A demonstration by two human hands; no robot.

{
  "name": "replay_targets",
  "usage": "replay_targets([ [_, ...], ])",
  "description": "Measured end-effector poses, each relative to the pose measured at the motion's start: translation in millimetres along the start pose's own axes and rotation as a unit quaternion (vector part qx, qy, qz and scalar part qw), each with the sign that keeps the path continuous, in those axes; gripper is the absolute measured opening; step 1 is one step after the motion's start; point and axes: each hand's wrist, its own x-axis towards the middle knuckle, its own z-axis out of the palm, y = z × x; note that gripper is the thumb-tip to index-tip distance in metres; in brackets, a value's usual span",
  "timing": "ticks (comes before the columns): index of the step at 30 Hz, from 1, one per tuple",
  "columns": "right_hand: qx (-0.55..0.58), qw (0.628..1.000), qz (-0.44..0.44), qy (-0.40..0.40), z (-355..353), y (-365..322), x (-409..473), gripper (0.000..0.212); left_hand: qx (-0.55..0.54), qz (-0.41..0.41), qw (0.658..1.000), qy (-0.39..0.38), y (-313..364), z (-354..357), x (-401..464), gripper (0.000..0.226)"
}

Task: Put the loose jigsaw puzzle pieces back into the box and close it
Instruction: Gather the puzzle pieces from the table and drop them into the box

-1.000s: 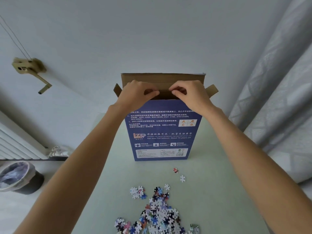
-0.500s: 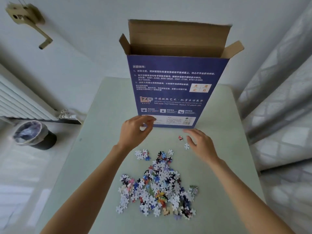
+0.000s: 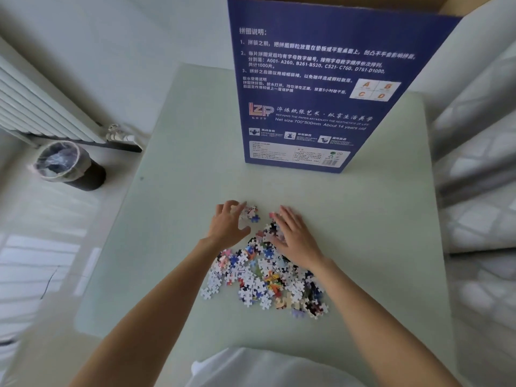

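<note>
Pale green rectangular tabletop (image 3: 178, 247) fills most of the view. Tall dark blue cardboard box (image 3: 312, 88) with white printed text stands upright on its far half; its top runs out of view, with only a strip of brown inner flap showing at the upper right corner.

White ribbed radiator (image 3: 30, 107) against the wall on the left. Dark round waste bin (image 3: 72, 169) with clear plastic liner on the floor just in front of it. Grey-white patterned curtain (image 3: 480, 174) along the right edge.

Loose pile of multicoloured jigsaw puzzle pieces (image 3: 268, 280) lies on the table, nearer the person than the box and well apart from it. None seen in the box.

Left hand (image 3: 227, 226) at the pile's far left edge, fingers spread and loosely bent over a small cluster of pieces; whether any is pinched cannot be told, blurred. Right hand (image 3: 293, 236) flat, palm down, fingers straight, resting on the pile's far right part.
</note>
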Motion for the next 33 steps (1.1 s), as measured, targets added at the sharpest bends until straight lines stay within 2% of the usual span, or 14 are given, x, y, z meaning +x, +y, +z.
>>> replay_targets([
  [4,-0.026,0.999,-0.042,0.009,12,-10,-30,0.069,0.045,0.046,0.996,-0.054,8,13,-11,0.076],
  [7,0.003,0.998,-0.019,0.051,14,-14,-45,0.057,0.057,0.077,0.991,-0.093,15,26,-28,0.089],
  [10,0.053,0.996,0.015,0.072,14,-17,-55,0.055,0.065,0.082,0.991,-0.081,21,38,-41,0.095],
  [12,0.064,0.993,0.038,0.086,14,-16,-59,0.061,0.064,0.075,0.993,-0.058,23,44,-44,0.09],
  [14,0.024,0.992,0.077,0.094,12,-13,-59,0.075,0.054,0.067,0.996,-0.029,24,46,-42,0.085],
  [17,-0.006,0.986,0.159,0.05,8,-14,-57,0.095,0.03,0.069,0.997,-0.009,27,45,-36,0.094],
  [19,0.008,0.985,0.17,0.033,7,-18,-51,0.097,0.033,0.073,0.996,-0.028,29,41,-31,0.098],
  [22,0.043,0.986,0.162,0.01,7,-23,-44,0.083,0.039,0.091,0.993,-0.057,31,38,-27,0.089],
  [27,0.073,0.985,0.156,-0.005,2,-25,-38,0.065,0.009,0.087,0.995,-0.053,29,38,-32,0.064],
  [33,0.032,0.989,0.147,0.014,7,-26,-45,0.054,-0.014,0.089,0.996,-0.024,16,39,-41,0.04],
])
